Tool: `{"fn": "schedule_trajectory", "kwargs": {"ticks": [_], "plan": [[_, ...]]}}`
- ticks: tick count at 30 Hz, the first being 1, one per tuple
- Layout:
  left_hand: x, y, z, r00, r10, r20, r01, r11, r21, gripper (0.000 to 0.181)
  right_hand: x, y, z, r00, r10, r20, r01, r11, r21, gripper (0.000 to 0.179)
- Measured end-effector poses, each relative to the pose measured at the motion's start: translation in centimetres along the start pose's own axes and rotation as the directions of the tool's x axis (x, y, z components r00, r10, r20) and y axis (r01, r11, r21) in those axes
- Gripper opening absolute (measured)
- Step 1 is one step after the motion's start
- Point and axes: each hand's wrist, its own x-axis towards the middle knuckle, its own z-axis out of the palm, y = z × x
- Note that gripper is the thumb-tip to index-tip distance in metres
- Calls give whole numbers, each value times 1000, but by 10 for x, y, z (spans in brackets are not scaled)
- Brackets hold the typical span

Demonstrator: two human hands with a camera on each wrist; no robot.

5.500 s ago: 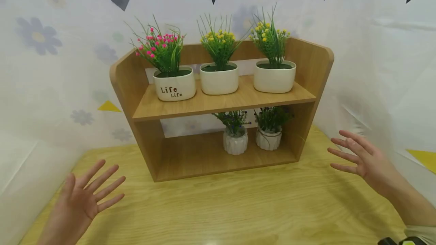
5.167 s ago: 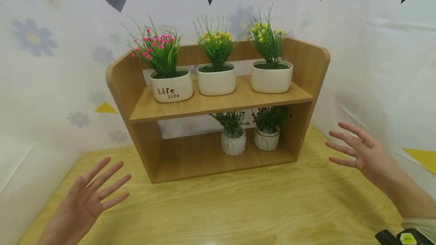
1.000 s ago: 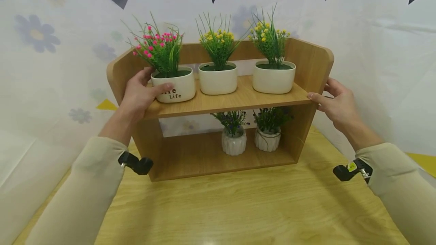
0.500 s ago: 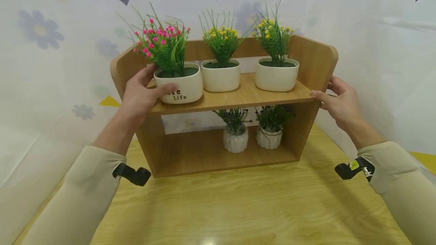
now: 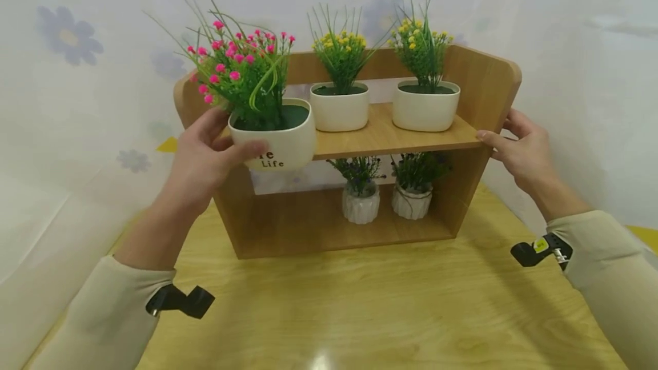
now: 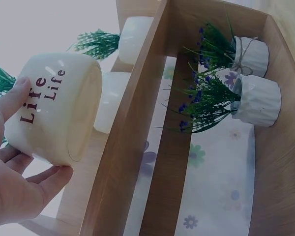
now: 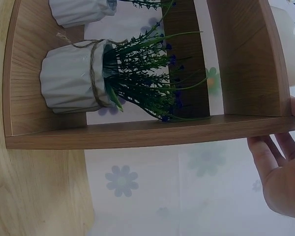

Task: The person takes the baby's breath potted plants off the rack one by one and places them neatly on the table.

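The white pot of pink flowers point(image 5: 283, 144), which stood at the left end of the shelf's point(image 5: 293, 224) upper board point(image 5: 380, 137), has come up off it and is now held forward of the shelf, its underside showing in the left wrist view. The left hand point(image 5: 197, 156), earlier spread above the tabletop point(image 5: 329, 301) in front of the shelf, now has its fingers point(image 6: 59, 179) round that pot. The right hand point(image 5: 526, 156), at first well apart from the shelf, now grips the shelf's right side panel point(image 5: 485, 87).
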Motion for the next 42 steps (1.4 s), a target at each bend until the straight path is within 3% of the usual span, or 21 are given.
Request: {"fn": "schedule_trajectory", "kwargs": {"ticks": [5,12,17,22,27,32,38,42], "plan": [[-18,0,-3,1000,-1,-13,1,1000,-16,72,0,-1,-2,1000,17,6,-17,1000,-11,65],[-46,-10,-10,999,-43,-33,46,995,92,69,3,-2,-4,1000,23,8,-23,1000,-21,65],[-67,-24,-22,997,-66,-40,68,996,57,70,5,-4,-4,999,31,11,-31,999,-24,65],[-87,-43,-33,998,-35,-60,35,999,-12,71,4,-3,-4,1000,12,5,-12,1000,-13,64],[-104,-63,-48,997,-23,-80,13,992,-129,70,3,-1,-5,1000,-20,-10,20,999,44,61],[-118,-81,-65,995,-12,-101,-2,992,-130,77,2,1,-6,999,-34,-23,36,991,125,58],[-132,-101,-88,989,-79,-123,67,993,-99,81,2,2,-7,999,-18,-40,23,992,127,59],[-141,-120,-108,985,-119,-128,103,987,-124,74,2,2,-7,999,-7,-34,12,988,153,59]]}}
